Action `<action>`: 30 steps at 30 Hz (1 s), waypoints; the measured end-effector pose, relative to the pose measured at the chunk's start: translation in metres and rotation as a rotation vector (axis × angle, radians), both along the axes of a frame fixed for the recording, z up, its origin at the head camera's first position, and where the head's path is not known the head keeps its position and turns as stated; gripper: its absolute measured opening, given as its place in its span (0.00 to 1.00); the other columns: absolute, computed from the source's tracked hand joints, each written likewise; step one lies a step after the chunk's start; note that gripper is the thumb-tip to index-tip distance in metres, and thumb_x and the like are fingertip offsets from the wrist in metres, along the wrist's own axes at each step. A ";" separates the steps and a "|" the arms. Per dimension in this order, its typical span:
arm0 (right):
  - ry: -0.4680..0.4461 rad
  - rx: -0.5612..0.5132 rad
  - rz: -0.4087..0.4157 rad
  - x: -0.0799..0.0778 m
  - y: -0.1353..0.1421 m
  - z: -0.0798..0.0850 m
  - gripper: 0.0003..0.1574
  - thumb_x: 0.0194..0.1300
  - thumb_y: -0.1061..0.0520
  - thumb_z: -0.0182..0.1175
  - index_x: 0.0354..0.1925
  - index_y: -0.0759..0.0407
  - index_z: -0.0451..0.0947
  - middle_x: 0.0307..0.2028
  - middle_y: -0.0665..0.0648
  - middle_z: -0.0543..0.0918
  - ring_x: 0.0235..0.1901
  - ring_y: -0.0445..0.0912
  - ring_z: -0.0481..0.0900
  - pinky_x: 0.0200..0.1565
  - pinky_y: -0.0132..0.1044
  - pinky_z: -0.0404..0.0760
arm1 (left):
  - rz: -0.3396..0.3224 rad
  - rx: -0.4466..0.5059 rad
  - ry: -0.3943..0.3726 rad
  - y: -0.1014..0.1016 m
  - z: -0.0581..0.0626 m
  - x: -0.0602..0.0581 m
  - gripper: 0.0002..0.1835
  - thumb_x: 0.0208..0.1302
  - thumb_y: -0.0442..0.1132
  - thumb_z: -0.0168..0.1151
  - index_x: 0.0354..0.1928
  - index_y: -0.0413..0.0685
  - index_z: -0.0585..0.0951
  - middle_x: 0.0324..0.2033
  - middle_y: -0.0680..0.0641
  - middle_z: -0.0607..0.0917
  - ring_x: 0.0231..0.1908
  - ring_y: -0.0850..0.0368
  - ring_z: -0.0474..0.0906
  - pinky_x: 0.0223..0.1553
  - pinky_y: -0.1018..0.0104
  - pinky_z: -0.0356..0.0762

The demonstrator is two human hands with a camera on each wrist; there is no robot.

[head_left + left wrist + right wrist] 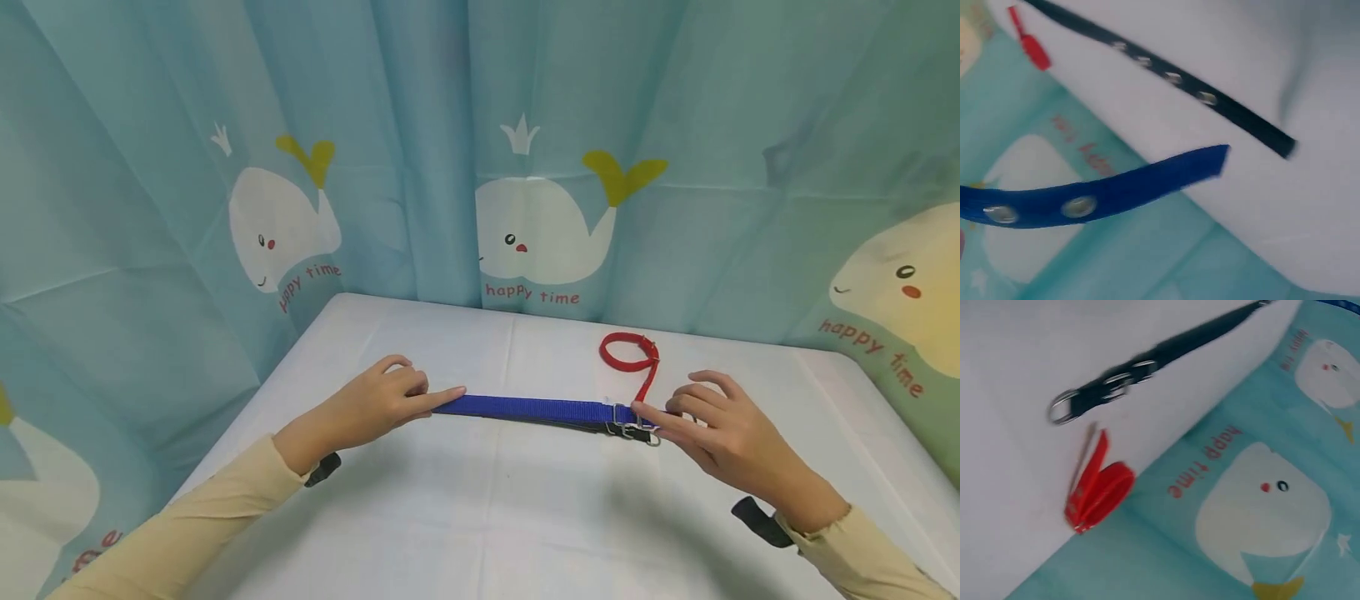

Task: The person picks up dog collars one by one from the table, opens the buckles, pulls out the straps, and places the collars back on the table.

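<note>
A blue webbing collar [540, 408] with a metal buckle is stretched level between both hands, above the white table. Thumb and forefinger of my left hand [382, 404] pinch its plain end, while my right hand [735, 433] pinches the buckle end. In the left wrist view the blue collar [1135, 190] shows its cut tip and metal eyelets. Beneath it lies a black collar [555, 425], partly covered in the head view. Eyelets along this black collar [1160, 75] appear in the left wrist view; its buckle and D-ring show in the right wrist view. Neither wrist view includes the hands.
Behind the blue collar, a red collar [647, 385] lies on the white table [420, 517], part of it looped in a ring. A light blue curtain [420, 167] with whale prints hangs along the table's back and sides.
</note>
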State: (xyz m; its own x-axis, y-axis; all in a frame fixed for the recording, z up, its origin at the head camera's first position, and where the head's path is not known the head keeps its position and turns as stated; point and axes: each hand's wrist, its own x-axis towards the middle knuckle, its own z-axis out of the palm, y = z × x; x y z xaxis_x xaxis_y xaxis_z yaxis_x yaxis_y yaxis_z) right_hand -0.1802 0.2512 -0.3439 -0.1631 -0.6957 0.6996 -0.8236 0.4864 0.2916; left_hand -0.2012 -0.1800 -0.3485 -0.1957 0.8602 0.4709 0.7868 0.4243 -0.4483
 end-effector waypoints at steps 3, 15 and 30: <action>0.001 0.101 -0.029 0.000 0.005 -0.004 0.27 0.75 0.48 0.36 0.48 0.50 0.82 0.22 0.50 0.78 0.27 0.44 0.76 0.45 0.49 0.73 | 0.015 -0.049 -0.004 -0.010 -0.007 -0.004 0.38 0.43 0.34 0.74 0.61 0.57 0.73 0.23 0.52 0.74 0.23 0.61 0.69 0.41 0.62 0.78; -0.020 0.408 -0.072 -0.009 0.015 -0.038 0.29 0.76 0.59 0.30 0.53 0.48 0.79 0.24 0.51 0.75 0.29 0.43 0.74 0.43 0.48 0.77 | 0.172 -0.305 -0.100 -0.040 -0.030 -0.009 0.39 0.46 0.31 0.72 0.62 0.62 0.71 0.30 0.52 0.77 0.32 0.59 0.76 0.47 0.60 0.76; -0.077 0.724 -0.186 -0.018 0.011 -0.065 0.42 0.36 0.56 0.78 0.54 0.45 0.77 0.34 0.54 0.80 0.40 0.47 0.80 0.49 0.48 0.78 | 0.166 -0.500 -0.132 -0.062 -0.053 -0.021 0.36 0.49 0.32 0.69 0.62 0.64 0.71 0.36 0.51 0.78 0.37 0.58 0.76 0.49 0.61 0.75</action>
State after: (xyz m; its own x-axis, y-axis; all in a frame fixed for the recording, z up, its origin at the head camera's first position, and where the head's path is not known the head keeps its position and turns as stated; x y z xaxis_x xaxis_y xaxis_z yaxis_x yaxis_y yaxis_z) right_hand -0.1985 0.2622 -0.4086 -0.3529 -0.9338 0.0593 -0.7777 0.3280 0.5362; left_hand -0.2223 -0.2424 -0.4012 -0.3782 0.9254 -0.0258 0.7906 0.3084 -0.5290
